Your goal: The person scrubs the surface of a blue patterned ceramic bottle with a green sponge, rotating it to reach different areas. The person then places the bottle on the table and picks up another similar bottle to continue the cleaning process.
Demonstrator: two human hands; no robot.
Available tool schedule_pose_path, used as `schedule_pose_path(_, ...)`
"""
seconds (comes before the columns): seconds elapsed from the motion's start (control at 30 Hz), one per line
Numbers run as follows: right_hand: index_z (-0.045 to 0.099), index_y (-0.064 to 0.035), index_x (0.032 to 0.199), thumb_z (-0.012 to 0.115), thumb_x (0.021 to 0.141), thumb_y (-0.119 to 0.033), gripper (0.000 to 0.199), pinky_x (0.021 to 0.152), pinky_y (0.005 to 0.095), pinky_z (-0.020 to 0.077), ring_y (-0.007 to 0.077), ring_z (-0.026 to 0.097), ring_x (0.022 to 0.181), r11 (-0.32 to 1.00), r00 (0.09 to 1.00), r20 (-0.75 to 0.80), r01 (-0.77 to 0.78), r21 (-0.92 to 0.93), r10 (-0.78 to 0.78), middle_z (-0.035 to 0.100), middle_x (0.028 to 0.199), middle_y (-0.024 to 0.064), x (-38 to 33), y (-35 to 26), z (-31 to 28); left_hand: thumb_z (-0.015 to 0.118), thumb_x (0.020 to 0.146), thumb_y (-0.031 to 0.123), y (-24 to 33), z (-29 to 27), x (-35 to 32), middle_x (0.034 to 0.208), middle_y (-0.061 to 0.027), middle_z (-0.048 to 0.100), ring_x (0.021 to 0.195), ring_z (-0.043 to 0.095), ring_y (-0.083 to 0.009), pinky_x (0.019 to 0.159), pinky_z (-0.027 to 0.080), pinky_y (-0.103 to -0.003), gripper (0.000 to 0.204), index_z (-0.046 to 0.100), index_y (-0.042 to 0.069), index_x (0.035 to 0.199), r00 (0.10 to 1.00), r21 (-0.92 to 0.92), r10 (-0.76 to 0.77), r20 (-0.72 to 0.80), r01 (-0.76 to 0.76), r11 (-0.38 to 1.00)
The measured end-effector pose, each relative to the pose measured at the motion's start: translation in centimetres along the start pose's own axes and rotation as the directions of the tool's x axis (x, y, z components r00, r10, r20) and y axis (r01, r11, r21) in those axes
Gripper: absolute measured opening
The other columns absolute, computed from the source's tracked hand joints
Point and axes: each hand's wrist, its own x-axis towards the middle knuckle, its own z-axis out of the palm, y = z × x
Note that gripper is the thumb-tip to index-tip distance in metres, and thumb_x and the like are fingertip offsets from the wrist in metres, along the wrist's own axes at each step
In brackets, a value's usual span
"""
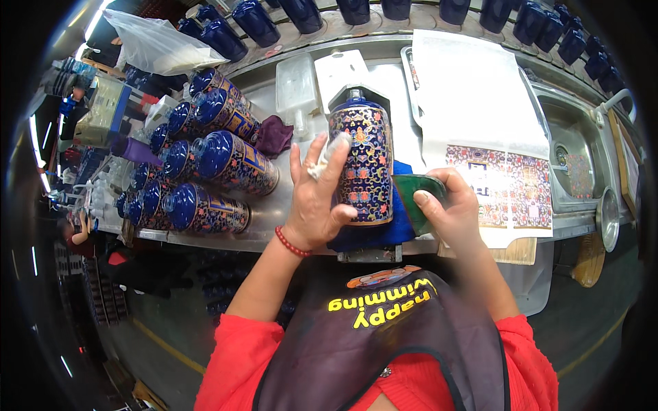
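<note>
- At the centre of the frame a blue ceramic bottle (361,164) covered in a flowered pattern lay on a blue cloth (373,233) at the near edge of a metal workbench (226,240).
- The bottle's long axis ran up and down the picture: its neck pointed to the top of the frame, its base toward the person.
- The left hand (312,198) came in from the lower left and pressed against the bottle's left side, thumb across its lower body, fingers spread upward. A white wad, perhaps cloth or tape, sat at the fingertips. This grip was a loose, open cradle, not a closed fist.
- The right hand (449,205) lay just right of the bottle, fingers curled shut round a dark green flat tool (415,195) whose edge touched the bottle's lower right side.
- Both hands flanked the bottle; the left lay on it, the right met it only through the tool.
- A red bead bracelet (293,244) circled the left wrist.
- Left of centre, a stack of finished patterned bottles (205,171) lay on their sides.
- Along the top edge stood a row of plain dark blue bottles (384,10).
- Right of centre lay a sheet of patterned decals (507,185) on white paper, with a steel sink (582,151) beyond it at the right.
</note>
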Motion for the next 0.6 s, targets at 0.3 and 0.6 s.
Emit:
schedule_pose_path(0.3, 0.065, 0.0008, 0.109, 0.076, 0.091, -0.006, 0.022, 0.079, 0.0262, 0.0504, 0.0118, 0.062, 0.088, 0.989, 0.991, 0.017, 0.136, -0.062, -0.136, 0.068, 0.099, 0.0065, 2.6, -1.3, 0.5, 0.035, 0.099, 0.075, 2.7, 0.4, -1.3, 0.143, -0.0151, 0.061, 0.146, 0.039, -0.0404, 0.121, 0.004, -0.065, 0.090, 0.050, 0.003, 0.151, 1.000, 0.082, -0.002, -0.016, 0.003, 0.997)
schedule_pose_path(0.6, 0.063, -0.0007, 0.121, 0.070, 0.095, -0.007, 0.028, 0.077, 0.0328, 0.0542, 0.0216, 0.068, 0.084, 0.982, 0.983, -0.088, 0.148, -0.115, -0.158, 0.071, 0.098, 0.0133, 1.8, 0.2, 0.2, 0.041, 0.105, 0.064, -1.7, 0.2, 3.5, 0.137, -0.0188, 0.063, 0.127, 0.059, -0.0286, 0.110, 0.041, -0.043, 0.080, 0.050, -0.003, 0.148, 0.950, -0.390, -0.308, -0.051, 0.265, 0.882)
